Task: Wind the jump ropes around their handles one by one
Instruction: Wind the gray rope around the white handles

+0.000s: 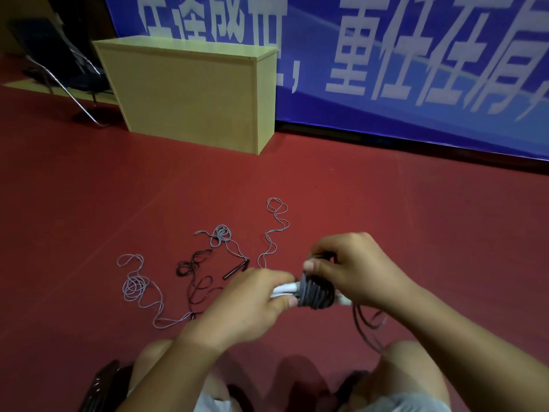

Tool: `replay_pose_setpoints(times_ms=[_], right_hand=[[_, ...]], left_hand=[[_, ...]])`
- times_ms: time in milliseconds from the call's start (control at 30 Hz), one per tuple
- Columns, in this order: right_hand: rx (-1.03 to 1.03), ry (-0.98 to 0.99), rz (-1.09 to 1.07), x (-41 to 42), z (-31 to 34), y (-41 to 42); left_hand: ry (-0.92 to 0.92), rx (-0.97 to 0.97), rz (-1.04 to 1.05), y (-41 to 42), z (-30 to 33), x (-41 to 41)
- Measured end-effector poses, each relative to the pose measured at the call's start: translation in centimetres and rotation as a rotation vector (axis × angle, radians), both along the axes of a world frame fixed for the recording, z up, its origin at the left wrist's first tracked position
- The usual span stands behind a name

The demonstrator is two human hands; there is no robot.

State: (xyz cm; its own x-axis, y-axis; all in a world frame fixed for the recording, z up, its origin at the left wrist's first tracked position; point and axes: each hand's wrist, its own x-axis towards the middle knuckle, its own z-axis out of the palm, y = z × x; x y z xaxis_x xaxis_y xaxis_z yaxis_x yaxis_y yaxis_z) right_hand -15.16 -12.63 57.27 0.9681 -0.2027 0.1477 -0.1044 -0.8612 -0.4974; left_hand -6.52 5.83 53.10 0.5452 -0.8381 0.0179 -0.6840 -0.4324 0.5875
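Observation:
My left hand (249, 304) grips a pair of white handles (285, 289) held together. A dark grey rope coil (316, 295) is wrapped around them. My right hand (353, 269) pinches the dark rope just above the coil. The loose tail of this rope (365, 322) hangs down to my right knee. On the red floor ahead lie other unwound ropes: a pale blue one (133, 288) at the left, a dark one (193, 266) in the middle, another pale blue one (221, 234) with black handles (236, 270), and a pale strand (274, 230).
A light wooden box (190, 93) stands on the red floor (89, 203) at the back. A blue banner (416, 69) with white characters hangs behind it. A metal-legged chair (65, 69) sits at the far left. My knees and dark shoes (101, 388) fill the bottom edge.

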Motion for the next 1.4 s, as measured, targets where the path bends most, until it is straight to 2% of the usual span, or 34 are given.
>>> replay_pose_setpoints(times_ms=[133,233,400,500,567,600,700,767,833,1000,1167,1300,1400], right_hand=[[0.113,0.042,-0.071,0.1,0.7,-0.9],[0.325,0.06,-0.093,0.1,0.9,-1.8],[0.731,0.035,0.034,0.2,0.9,-2.9],[0.853,0.109,0.111,0.2,-0.2,-3.3],[0.92,0.097,0.115,0.2,-1.3,-3.2],[0.917,0.067,0.116,0.1,-1.7,-2.9],[0.738,-0.002,0.055,0.1,-2.7,-1.6],[0.727,0.028,-0.042,0.0,-3.1,-0.7],[0.659,0.094,-0.021,-0.2,-3.4,-0.2],[0.143,0.145,0.069,-0.8,-4.0,0.4],[0.002,0.137,0.084,-1.4,-3.8,1.3],[-0.013,0.115,0.157,-1.9,-3.4,2.1],[-0.064,0.092,0.144,-2.1,-3.2,2.3]], left_hand=[[0.095,-0.04,-0.124,0.5,0.4,0.1],[0.28,-0.119,-0.2,0.7,1.0,0.1],[0.529,-0.279,-0.292,0.7,2.0,0.0],[0.695,-0.39,-0.296,0.5,2.2,-0.3],[0.744,-0.477,-0.311,0.3,1.9,-0.4],[0.759,-0.507,-0.307,0.3,1.8,-0.4],[0.856,-0.589,-0.215,0.1,1.3,-0.3],[0.925,-0.637,-0.101,-0.1,1.0,-0.1],[0.938,-0.673,0.023,-0.4,0.8,-0.1],[0.803,-0.667,0.308,-0.9,0.4,0.1],[0.7,-0.602,0.468,-1.2,-0.7,0.4],[0.636,-0.566,0.558,-1.6,-1.9,0.7],[0.515,-0.513,0.583,-1.8,-2.1,0.8]])
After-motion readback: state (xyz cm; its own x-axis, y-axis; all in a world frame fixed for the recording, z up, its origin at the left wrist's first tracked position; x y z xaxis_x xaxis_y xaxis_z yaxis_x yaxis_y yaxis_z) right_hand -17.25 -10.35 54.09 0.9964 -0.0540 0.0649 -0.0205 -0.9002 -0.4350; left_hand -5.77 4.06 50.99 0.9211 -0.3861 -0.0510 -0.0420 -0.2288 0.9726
